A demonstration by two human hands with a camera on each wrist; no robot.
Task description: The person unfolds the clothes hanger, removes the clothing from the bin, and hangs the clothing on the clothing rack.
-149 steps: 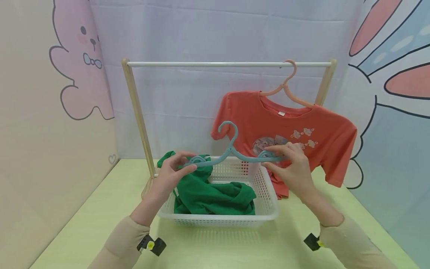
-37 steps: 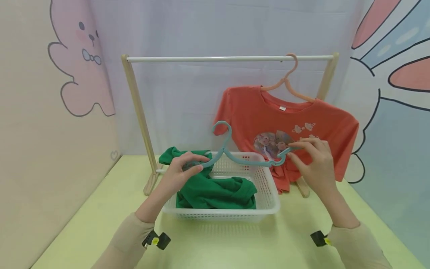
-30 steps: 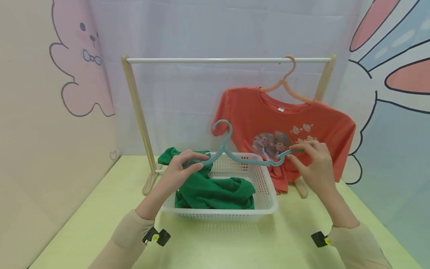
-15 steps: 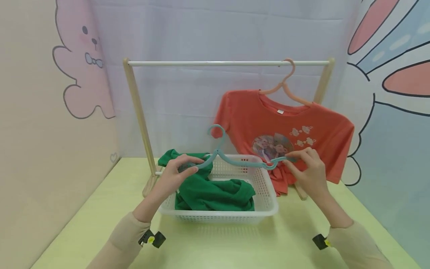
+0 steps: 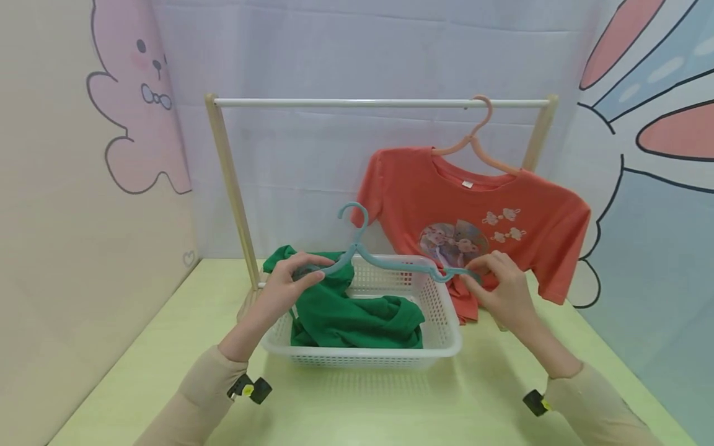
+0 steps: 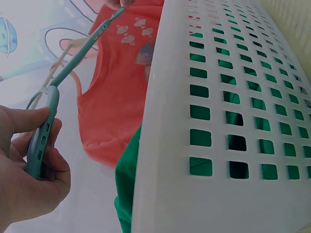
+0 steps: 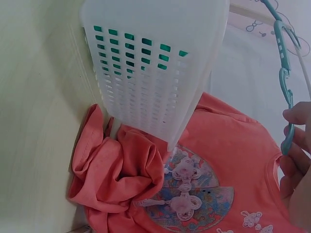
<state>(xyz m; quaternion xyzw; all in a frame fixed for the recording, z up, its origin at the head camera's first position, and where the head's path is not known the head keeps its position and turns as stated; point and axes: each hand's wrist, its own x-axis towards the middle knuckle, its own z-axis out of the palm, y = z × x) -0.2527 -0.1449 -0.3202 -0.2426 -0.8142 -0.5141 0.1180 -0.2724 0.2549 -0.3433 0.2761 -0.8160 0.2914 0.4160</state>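
Observation:
A light blue plastic clothes hanger (image 5: 385,264) is held over the white basket, its hook pointing up. My left hand (image 5: 286,282) grips one arm of it; the left wrist view shows the fingers curled round that end. With thumb and fingers, my right hand (image 5: 504,291) pinches the tip of the other arm, which reaches further out than the left one. Below the hanger, a crumpled green garment (image 5: 362,322) lies in the white basket (image 5: 446,334), part of it draped over the back left rim.
A clothes rack with a white bar (image 5: 334,103) and wooden legs stands behind the basket. From it, on an orange hanger (image 5: 488,161), hangs a red T-shirt (image 5: 401,192), its lower part bunched on the table (image 5: 357,409) beside the basket. Printed walls stand on both sides.
The hanger's right arm has been drawn out longer since the earliest frame. Lately the hanger has shifted left, and my right hand has come down and inward, bringing that arm's end nearly level.

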